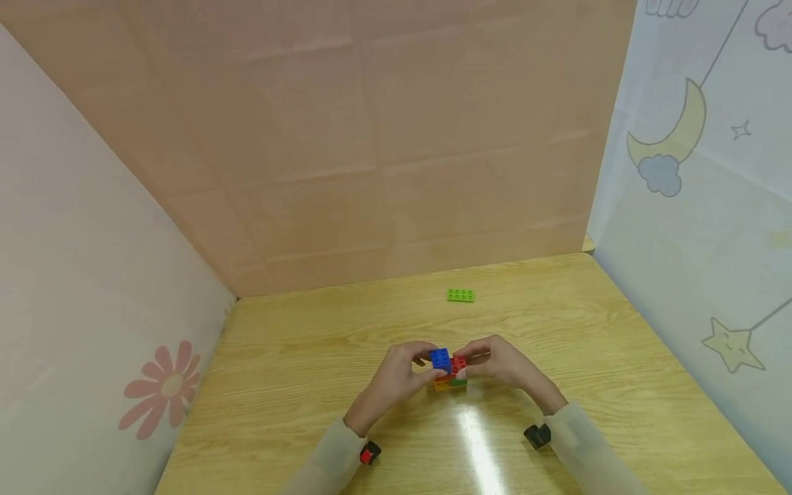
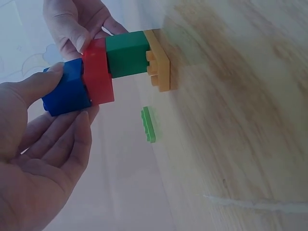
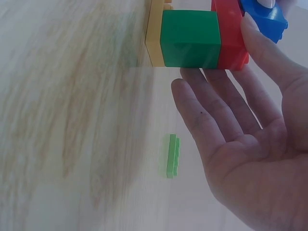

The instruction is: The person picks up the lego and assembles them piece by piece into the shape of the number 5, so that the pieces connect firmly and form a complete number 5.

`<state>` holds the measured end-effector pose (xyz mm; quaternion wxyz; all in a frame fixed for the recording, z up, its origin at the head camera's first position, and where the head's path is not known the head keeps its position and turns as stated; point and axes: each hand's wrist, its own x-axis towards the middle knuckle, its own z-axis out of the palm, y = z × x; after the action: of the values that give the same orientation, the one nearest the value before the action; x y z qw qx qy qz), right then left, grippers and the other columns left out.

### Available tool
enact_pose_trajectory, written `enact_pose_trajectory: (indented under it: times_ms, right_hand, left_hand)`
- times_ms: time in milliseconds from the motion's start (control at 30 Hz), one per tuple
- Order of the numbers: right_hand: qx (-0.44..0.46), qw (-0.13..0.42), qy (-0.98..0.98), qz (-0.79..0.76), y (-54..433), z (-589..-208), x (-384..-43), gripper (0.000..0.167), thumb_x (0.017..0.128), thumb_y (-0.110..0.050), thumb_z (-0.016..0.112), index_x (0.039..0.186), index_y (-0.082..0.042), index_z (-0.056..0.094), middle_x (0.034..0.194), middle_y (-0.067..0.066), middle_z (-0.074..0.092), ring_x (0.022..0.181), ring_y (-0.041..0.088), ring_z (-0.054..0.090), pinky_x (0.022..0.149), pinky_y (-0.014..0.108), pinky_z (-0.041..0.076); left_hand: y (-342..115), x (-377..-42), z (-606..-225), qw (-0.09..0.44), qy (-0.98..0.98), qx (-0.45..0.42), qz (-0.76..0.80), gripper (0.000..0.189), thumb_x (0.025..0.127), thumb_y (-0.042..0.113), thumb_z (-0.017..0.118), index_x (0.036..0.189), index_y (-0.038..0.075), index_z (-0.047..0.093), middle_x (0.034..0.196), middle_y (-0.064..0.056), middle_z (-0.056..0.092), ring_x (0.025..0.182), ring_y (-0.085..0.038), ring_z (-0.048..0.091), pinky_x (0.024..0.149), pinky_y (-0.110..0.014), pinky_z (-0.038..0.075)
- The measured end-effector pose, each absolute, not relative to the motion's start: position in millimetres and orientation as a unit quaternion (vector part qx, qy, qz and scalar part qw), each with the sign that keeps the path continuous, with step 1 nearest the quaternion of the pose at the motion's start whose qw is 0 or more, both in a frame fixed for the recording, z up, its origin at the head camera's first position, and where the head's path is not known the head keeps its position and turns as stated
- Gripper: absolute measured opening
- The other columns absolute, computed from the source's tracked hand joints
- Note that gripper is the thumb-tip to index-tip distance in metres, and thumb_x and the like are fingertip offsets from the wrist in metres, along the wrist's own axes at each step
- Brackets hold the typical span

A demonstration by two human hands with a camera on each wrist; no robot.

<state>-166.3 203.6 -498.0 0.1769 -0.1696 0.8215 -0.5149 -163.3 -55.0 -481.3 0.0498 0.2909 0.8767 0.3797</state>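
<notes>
A small stack of toy building bricks stands on the table. At its base is a flat orange-yellow brick (image 2: 162,72), with a green brick (image 3: 190,38) above it and a red brick (image 2: 97,72) on top of the green. The blue brick (image 1: 440,359) sits at the top left, right against the red one's studded face. My left hand (image 1: 402,375) pinches the blue brick between thumb and fingers. From the other side, my right hand (image 1: 500,362) grips the red brick, its thumb on the near side and fingers behind.
Farther back on the wooden table (image 1: 309,330) lies a flat light-green brick (image 1: 460,295), studs up. A brown paper-like panel (image 1: 371,172) rises behind the table. Pale decorated walls flank it, with a flower (image 1: 167,388) on the left and a moon (image 1: 677,130) on the right.
</notes>
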Motion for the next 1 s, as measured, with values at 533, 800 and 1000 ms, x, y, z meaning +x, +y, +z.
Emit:
enact_pose_trajectory:
  times_ms: [533, 800, 1000]
  right_hand:
    - [-0.172, 0.178, 0.818, -0.519, 204.4, -496.6, -166.8, 0.04, 0.093, -0.022, 0.082, 0.126, -0.001, 0.074, 0.124, 0.021, 0.075, 0.111, 0.033, 0.075, 0.092, 0.045, 0.064]
    - [-0.173, 0.182, 0.813, -0.525, 204.9, -499.6, -167.7, 0.039, 0.093, -0.022, 0.082, 0.126, -0.001, 0.074, 0.123, 0.02, 0.075, 0.11, 0.031, 0.076, 0.091, 0.04, 0.064]
    - [-0.175, 0.18, 0.817, -0.518, 205.4, -500.6, -168.9, 0.04, 0.093, -0.024, 0.082, 0.125, -0.002, 0.075, 0.123, 0.019, 0.076, 0.109, 0.029, 0.076, 0.09, 0.039, 0.064]
  left_hand:
    - [-53.7, -166.9, -477.0, 0.047, 0.878, 0.295, 0.374, 0.037, 0.094, 0.03, 0.081, 0.124, 0.009, 0.076, 0.116, -0.006, 0.08, 0.101, -0.02, 0.078, 0.087, -0.032, 0.064]
    - [-54.3, -170.2, -480.1, 0.067, 0.876, 0.276, 0.389, 0.036, 0.092, 0.032, 0.083, 0.121, 0.012, 0.078, 0.112, -0.002, 0.081, 0.098, -0.013, 0.078, 0.085, -0.021, 0.061]
    - [-53.8, -170.9, -481.2, 0.073, 0.876, 0.263, 0.397, 0.036, 0.092, 0.032, 0.083, 0.121, 0.012, 0.078, 0.112, -0.002, 0.081, 0.099, -0.016, 0.078, 0.086, -0.024, 0.062]
